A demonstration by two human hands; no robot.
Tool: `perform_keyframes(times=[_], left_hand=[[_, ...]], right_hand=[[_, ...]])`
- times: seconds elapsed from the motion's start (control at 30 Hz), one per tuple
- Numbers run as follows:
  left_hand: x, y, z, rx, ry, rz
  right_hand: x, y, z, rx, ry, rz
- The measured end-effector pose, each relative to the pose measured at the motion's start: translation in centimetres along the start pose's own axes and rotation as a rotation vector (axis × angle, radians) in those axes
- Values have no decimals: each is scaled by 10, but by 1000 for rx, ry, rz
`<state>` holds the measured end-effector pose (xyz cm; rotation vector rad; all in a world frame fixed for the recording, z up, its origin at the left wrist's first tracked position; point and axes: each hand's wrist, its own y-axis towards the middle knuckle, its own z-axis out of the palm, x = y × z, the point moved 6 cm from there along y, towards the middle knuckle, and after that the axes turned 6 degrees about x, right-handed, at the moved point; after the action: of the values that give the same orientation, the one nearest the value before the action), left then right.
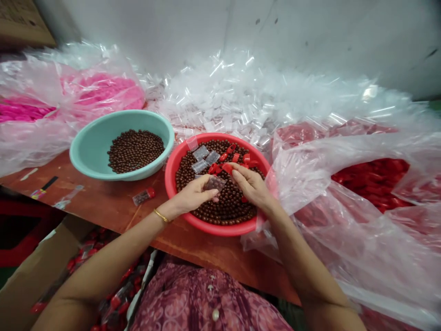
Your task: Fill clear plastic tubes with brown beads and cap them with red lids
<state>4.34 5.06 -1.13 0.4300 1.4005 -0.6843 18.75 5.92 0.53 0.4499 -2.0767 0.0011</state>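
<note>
Leaving a sack of pink goods in clear plastic [58, 99] at the far left, with a teal plastic basin [82, 156] of brown beads [136, 151] just beside it on the wooden tabletop [113, 207]. Passing over a clear tube with a red cap [144, 196], lying on the tabletop near the left hand [195, 193]. Working low over a red plastic basin [174, 172] heaped with more of the same beads, keeping both hands inside its rim. Holding a small clear bag [216, 183] near the middle of the basin, just above the beads and between the two hands. Pinching that bag's lower edge with the left hand, apparently, its fingers pressed together and pointing right. Bringing the right hand [250, 184] in from the opposite side, its fingers loosely together and angled down and to the left, their tips just beside scattered red plastic caps [227, 161]; telling whether they are pinching anything, impossible from this view. Reaching in from the lower left with the left forearm [113, 262], a gold bangle [161, 215] sitting at its wrist. Reaching in from the lower right with the right forearm [299, 262], wrist raised and bent downward. Crowding the right side of the table, a large plastic sack of red plastic pieces [370, 179].
</note>
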Motion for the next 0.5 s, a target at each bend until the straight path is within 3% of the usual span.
perform_keyframes(times=[0.1, 0.2, 0.5], left_hand=[[0, -3, 1, 2, 86, 29], [-3, -6, -2, -20, 195, 59], [-6, -6, -8, -146, 489, 154]], right_hand=[[23, -3, 9, 65, -55, -39], [36, -5, 13, 35, -126, -84], [35, -12, 21, -87, -205, -132]])
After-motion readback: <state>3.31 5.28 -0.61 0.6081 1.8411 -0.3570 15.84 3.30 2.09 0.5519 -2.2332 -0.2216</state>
